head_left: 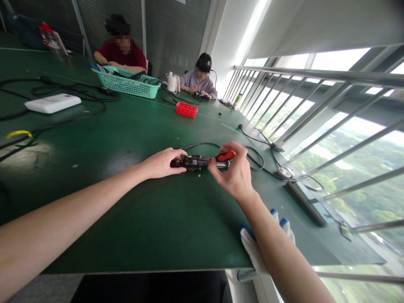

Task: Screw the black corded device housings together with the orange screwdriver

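Observation:
A slim black device (193, 163) with a dark cord lies across the green table in front of me. My left hand (166, 163) grips its left end between thumb and fingers. My right hand (232, 170) is closed around an orange-and-black-handled tool (226, 155) at the device's right end. The tool's tip points left toward the device's middle; its exact kind cannot be made out. Whether the right fingers also touch the device is partly hidden.
White gloves with blue fingertips (252, 248) lie under my right forearm. Beyond are a red tray (187, 110), a turquoise basket (132, 87), a white box-like device (53, 103) and black cables. Metal railings (315, 75) line the right side. Two people sit at the far side.

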Action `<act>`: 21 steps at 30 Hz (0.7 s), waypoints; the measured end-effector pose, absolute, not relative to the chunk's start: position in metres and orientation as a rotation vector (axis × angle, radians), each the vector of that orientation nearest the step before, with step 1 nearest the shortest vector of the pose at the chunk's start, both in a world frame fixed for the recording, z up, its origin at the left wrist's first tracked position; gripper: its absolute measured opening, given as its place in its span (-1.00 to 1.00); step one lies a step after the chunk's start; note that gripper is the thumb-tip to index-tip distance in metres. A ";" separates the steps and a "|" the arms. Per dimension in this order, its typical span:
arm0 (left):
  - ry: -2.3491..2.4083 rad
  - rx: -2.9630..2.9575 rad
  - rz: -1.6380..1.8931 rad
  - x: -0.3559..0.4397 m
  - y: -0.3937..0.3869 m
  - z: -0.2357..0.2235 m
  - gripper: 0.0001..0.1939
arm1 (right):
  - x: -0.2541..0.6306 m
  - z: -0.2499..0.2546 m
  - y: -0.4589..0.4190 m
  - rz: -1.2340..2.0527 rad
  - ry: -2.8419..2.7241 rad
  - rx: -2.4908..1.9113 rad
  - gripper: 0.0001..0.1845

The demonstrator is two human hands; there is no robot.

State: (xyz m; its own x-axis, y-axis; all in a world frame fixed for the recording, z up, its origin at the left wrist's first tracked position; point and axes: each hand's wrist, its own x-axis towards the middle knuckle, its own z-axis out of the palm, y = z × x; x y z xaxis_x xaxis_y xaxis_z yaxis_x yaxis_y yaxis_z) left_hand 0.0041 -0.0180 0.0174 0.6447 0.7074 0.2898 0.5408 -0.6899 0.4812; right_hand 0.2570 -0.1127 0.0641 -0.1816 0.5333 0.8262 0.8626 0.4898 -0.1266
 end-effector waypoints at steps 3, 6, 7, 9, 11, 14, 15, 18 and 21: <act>0.989 2.515 0.666 0.004 -0.018 0.017 -0.50 | 0.257 0.062 -0.112 -0.445 -1.781 -1.232 -0.64; 0.966 2.527 0.680 0.004 -0.017 0.016 -0.50 | 0.256 0.060 -0.111 -0.451 -1.634 -1.254 -0.69; 0.964 2.529 0.684 0.004 -0.017 0.016 -0.50 | 0.256 0.059 -0.110 -0.449 -1.612 -1.257 -0.69; 0.965 2.532 0.685 0.004 -0.016 0.015 -0.49 | 0.256 0.058 -0.109 -0.439 -1.619 -1.272 -0.69; 0.958 2.538 0.686 0.004 -0.016 0.015 -0.49 | 0.256 0.057 -0.107 -0.428 -1.650 -1.289 -0.70; 0.933 2.552 0.701 0.004 -0.016 0.015 -0.49 | 0.256 0.056 -0.105 -0.433 -1.665 -1.290 -0.70; 0.926 2.557 0.708 0.004 -0.016 0.015 -0.49 | 0.256 0.056 -0.105 -0.436 -1.656 -1.286 -0.70; 0.915 2.563 0.714 0.004 -0.017 0.016 -0.50 | 0.256 0.057 -0.107 -0.456 -1.627 -1.271 -0.70; 0.918 2.562 0.713 0.004 -0.018 0.018 -0.51 | 0.255 0.059 -0.110 -0.473 -1.604 -1.265 -0.72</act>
